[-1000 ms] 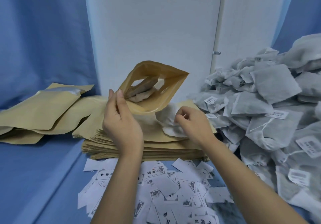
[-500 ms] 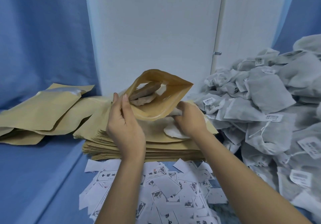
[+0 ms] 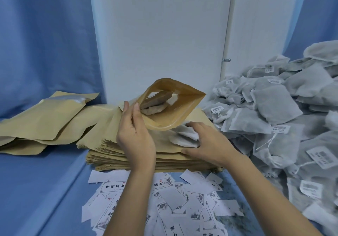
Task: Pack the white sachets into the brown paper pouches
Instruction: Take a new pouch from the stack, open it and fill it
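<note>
Two bare hands are working above a stack of flat pouches [image 3: 113, 155]: the left hand [image 3: 135, 138] is pinching the rim of one open brown pouch [image 3: 184, 111], the right hand [image 3: 208, 142] is clutching one white sachet [image 3: 184, 137] just under its mouth, beside an uncountable heap of sachets [image 3: 274, 107].

Brown pouch [image 3: 180, 105], white sachet [image 3: 184, 137]

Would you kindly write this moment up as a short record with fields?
left hand: pinches the rim of the open pouch, holding its mouth wide
right hand: grips a sachet lying on the pouch stack
open pouch: some contents inside
sachet pile: to the right
paper labels: scattered in front of the stack
</note>
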Tool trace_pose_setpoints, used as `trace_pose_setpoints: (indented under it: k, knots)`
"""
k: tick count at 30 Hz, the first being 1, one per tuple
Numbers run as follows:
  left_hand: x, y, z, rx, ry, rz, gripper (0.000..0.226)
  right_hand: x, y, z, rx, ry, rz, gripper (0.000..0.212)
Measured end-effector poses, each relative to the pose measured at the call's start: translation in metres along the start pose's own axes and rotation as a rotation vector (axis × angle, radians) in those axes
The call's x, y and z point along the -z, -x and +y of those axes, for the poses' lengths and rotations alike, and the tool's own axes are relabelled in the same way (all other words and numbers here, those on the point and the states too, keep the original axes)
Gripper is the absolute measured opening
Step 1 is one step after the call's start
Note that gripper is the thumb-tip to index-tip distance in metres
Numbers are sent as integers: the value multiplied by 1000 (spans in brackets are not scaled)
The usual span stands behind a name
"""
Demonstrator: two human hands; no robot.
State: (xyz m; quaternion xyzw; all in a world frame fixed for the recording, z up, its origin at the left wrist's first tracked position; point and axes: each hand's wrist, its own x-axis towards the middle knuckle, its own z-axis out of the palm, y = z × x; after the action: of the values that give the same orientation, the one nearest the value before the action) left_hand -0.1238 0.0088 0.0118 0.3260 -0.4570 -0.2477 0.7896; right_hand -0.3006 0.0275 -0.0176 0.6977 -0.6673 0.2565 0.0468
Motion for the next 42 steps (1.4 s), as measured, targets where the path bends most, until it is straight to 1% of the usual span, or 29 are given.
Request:
trace_pose_setpoints:
  k: [1, 3, 5, 8, 11, 14, 15, 16, 18, 19, 21, 23, 24, 25, 27, 28, 30, 32, 34, 35, 37, 39, 40, 42]
  knots:
    - [0, -1, 0, -1, -5, 3, 23, 0, -1, -1, -5, -24, -16, 69]
    - [0, -3, 0, -5, -7, 3, 19, 0, -5, -2, -54, -122, -18, 57]
    - [2, -4, -2, -2, -3, 6, 18, 3, -7, -3, -80, -105, -21, 51]
    - [3, -6, -4, 7, -5, 11, 23, 3, -11, -5, -83, -19, -33, 56]
    - [4, -5, -4, -4, 7, 2, 19, -2, -16, -11, -128, 28, -27, 67]
    - [3, -3, -4, -26, -16, -16, 24, -5, -24, -14, -172, 166, -104, 80]
    - [3, -4, -5, -24, -27, -18, 22, -5, -27, -15, -186, 185, -124, 79]
    - [4, -4, -7, -19, -41, -24, 20, -6, -30, -15, -189, 218, -120, 73]
    - [4, -6, -11, -21, -66, -27, 28, -9, -35, -13, -192, 320, -62, 59]
    - [4, -8, -12, -21, -70, -23, 31, -10, -35, -13, -202, 348, -36, 56]
    - [4, -9, -13, -22, -70, -12, 33, -16, -33, -11, -215, 340, 0, 52]
    - [3, -10, -14, -27, -63, -17, 31, -21, -29, -9, -140, 309, 65, 46]
    - [2, -10, -15, -30, -61, -27, 29, -21, -27, -9, -79, 259, 89, 43]
    - [0, -12, -15, -36, -66, -39, 29, -19, -24, -8, -5, 150, 93, 40]
    - [-2, -17, -18, -52, -100, -77, 31, -11, -16, -11, 117, -149, 67, 34]
    - [-4, -20, -19, -57, -122, -107, 32, -6, -11, -14, 135, -277, 72, 29]
    - [-6, -27, -24, -59, -160, -160, 32, 6, -3, -21, 75, -557, 120, 25]
    - [-7, -31, -31, -68, -203, -212, 30, 18, 0, -26, 10, -874, 144, 26]
    - [-7, -31, -36, -94, -225, -277, 27, 29, -4, -28, -13, -1069, 183, 32]
    - [-6, -29, -38, -104, -218, -308, 25, 35, -8, -29, 10, -1174, 206, 34]
    - [-5, -23, -40, -112, -195, -354, 23, 42, -15, -34, 105, -1402, 269, 29]
    - [-4, -17, -40, -98, -171, -352, 22, 43, -20, -38, 120, -1521, 327, 25]
    - [-5, -14, -39, -81, -161, -333, 22, 41, -21, -38, 106, -1513, 340, 26]
    - [-7, -10, -35, -56, -163, -296, 23, 35, -19, -36, 76, -1376, 354, 32]
